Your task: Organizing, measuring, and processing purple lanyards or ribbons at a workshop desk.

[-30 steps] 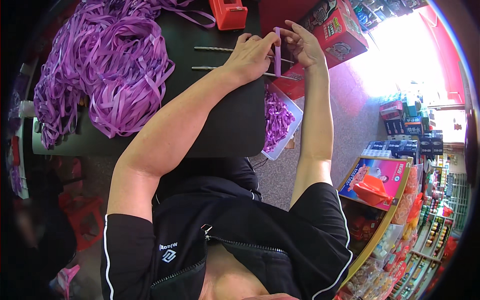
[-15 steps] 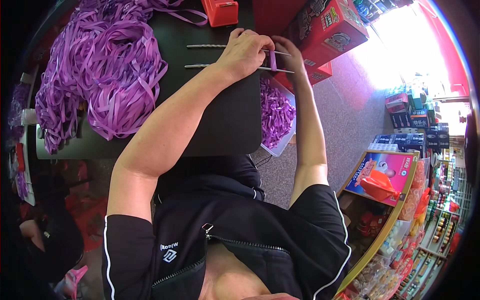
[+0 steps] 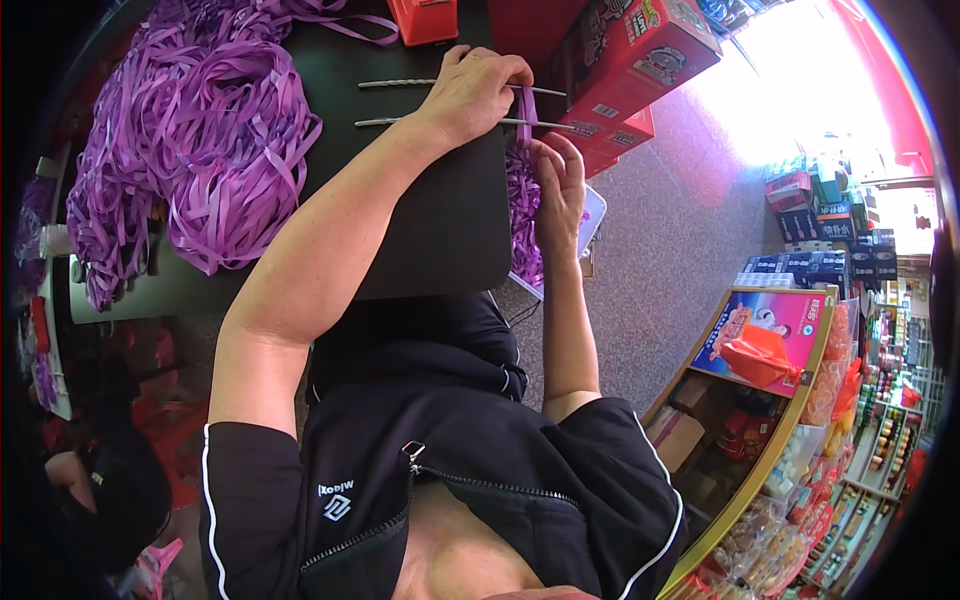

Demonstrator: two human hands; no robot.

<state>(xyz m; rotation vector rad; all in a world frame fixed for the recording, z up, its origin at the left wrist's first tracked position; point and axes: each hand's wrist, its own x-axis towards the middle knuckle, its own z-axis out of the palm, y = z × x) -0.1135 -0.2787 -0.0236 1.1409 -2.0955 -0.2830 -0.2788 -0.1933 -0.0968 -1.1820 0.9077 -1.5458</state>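
Two thin metal rods, the far one (image 3: 395,83) twisted like a drill bit and the near one (image 3: 378,122), lie side by side across the black tabletop and reach past its right edge. A purple ribbon (image 3: 526,106) passes over them near their right ends. My left hand (image 3: 478,92) rests over the rods, its fingers closed at the ribbon by the far rod. Just on the near side of the rods, my right hand (image 3: 562,190) pinches the ribbon between thumb and fingers. Below the table edge, more purple ribbon (image 3: 523,200) fills a pale plastic tub (image 3: 594,212), partly hidden by my right hand.
A large tangled heap of purple ribbon (image 3: 240,150) covers the left of the table (image 3: 420,240). A red object (image 3: 425,20) stands at the far edge. Red cartons (image 3: 645,50) are stacked beyond the rods; a display counter (image 3: 750,390) is at the right.
My right hand has come from beyond the rods' right ends toward me, to the near side of the near rod, drawing the ribbon down. My left hand stays at the rods.
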